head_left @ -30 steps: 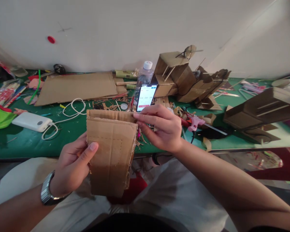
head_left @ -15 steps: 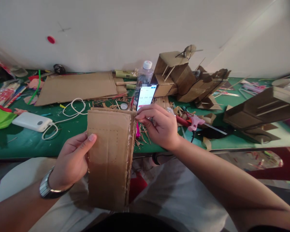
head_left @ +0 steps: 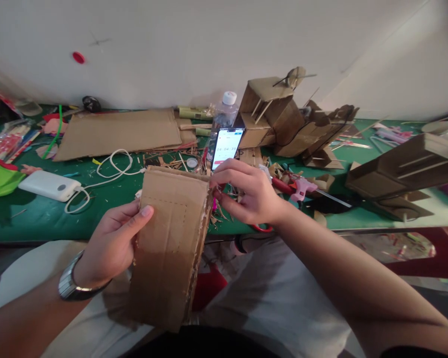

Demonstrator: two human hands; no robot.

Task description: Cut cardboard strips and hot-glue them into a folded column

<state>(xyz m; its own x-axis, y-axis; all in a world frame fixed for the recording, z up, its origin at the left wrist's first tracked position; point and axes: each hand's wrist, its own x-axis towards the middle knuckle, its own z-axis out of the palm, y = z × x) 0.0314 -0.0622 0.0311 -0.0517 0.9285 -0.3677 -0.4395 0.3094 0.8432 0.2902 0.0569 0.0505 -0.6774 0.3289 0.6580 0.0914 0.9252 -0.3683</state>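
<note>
A folded brown cardboard piece with a dashed rectangle drawn on it stands upright over my lap. My left hand, with a metal watch on its wrist, grips the piece's left edge, thumb on the front face. My right hand pinches the upper right corner of the cardboard, fingers curled at its frayed edge. Just behind my right hand a phone leans upright with a timer on its screen.
The green table holds a pink glue gun, a white power bank with its cable, a flat cardboard sheet, a water bottle, cardboard models and a cardboard crate. Scraps and sticks litter the middle.
The cardboard has sunk lower and tilted a little to the right. My right fingers have curled from stretched out along the top edge to a pinch at the corner.
</note>
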